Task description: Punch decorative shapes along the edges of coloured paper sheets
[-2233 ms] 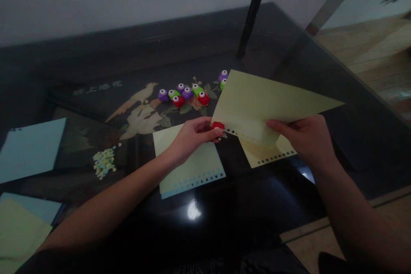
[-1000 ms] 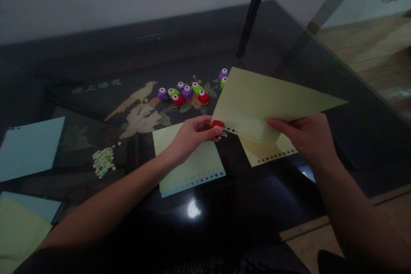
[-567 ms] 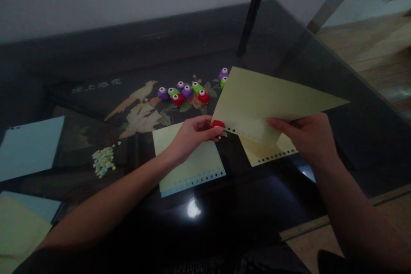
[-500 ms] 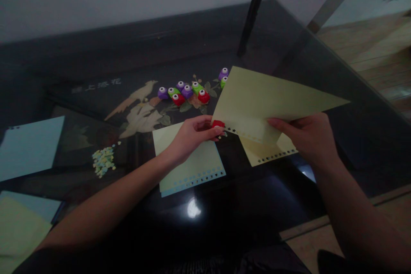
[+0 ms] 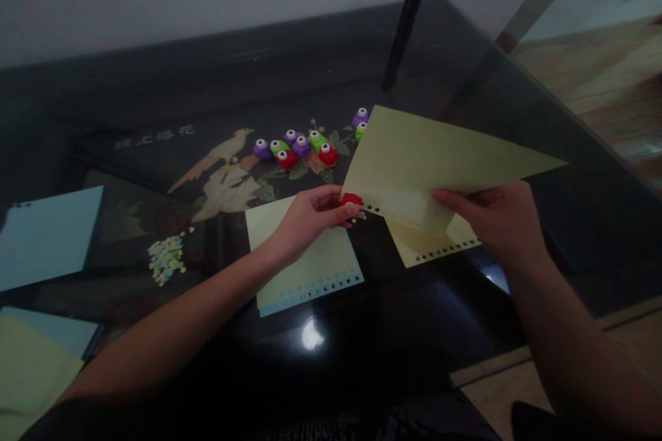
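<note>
Between the thumb and fingers of my left hand (image 5: 313, 217) is a small red craft punch (image 5: 352, 200), placed at the near left corner of a yellow paper sheet (image 5: 414, 155). A few star-shaped holes run along that edge beside the punch. My right hand (image 5: 491, 220) pinches the same sheet by its near right part and holds it raised and tilted. Under it lies another yellow sheet (image 5: 414, 258) with a row of punched shapes. Beneath my left wrist, a punched pale sheet (image 5: 294, 275) rests on a blue one (image 5: 269, 311).
Several purple, green and red craft punches (image 5: 301, 146) stand behind my left hand. A heap of tiny paper cutouts (image 5: 166, 258) lies left. Blue paper (image 5: 52, 238) and a yellow sheet (image 5: 36, 375) are at the far left. A dark post (image 5: 408, 21) rises from the glossy black table (image 5: 362, 344).
Hardly anything differs. The raised sheet's right corner has shifted very slightly right; both hands keep their grip in the same places.
</note>
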Demonstrator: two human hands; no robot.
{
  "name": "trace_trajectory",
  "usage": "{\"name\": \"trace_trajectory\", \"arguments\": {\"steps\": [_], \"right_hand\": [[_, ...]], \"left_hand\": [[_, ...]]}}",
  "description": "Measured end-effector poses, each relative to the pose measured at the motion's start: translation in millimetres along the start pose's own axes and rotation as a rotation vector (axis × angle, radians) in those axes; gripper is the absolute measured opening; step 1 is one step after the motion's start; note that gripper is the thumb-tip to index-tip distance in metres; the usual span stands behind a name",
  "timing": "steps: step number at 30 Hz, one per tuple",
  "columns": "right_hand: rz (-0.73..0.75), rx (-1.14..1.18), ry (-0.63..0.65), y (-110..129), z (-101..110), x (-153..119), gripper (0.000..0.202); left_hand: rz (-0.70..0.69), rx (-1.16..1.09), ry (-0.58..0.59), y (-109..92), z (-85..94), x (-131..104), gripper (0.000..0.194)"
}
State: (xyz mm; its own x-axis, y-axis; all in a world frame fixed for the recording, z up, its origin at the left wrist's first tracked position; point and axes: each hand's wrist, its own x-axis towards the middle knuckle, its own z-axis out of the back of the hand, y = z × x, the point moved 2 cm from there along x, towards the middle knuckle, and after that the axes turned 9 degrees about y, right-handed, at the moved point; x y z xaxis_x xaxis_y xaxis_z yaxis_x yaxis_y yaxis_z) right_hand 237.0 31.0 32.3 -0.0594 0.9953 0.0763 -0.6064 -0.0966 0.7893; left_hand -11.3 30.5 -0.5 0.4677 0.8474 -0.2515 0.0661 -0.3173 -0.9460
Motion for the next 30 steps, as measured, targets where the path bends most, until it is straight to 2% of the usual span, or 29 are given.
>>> {"name": "trace_trajectory", "arguments": {"steps": [17, 30], "right_hand": [[0.02, 0.006, -0.025, -1.6, -1.1, 0.4, 0.009], [-0.039, -0.029, 0.023, 3.9, 0.3, -1.1, 0.011]], "left_hand": [[-0.004, -0.024, 0.006, -0.2, 0.1, -0.3, 0.023], [0.011, 0.032, -0.004, -1.0, 0.0, -0.6, 0.026]]}}
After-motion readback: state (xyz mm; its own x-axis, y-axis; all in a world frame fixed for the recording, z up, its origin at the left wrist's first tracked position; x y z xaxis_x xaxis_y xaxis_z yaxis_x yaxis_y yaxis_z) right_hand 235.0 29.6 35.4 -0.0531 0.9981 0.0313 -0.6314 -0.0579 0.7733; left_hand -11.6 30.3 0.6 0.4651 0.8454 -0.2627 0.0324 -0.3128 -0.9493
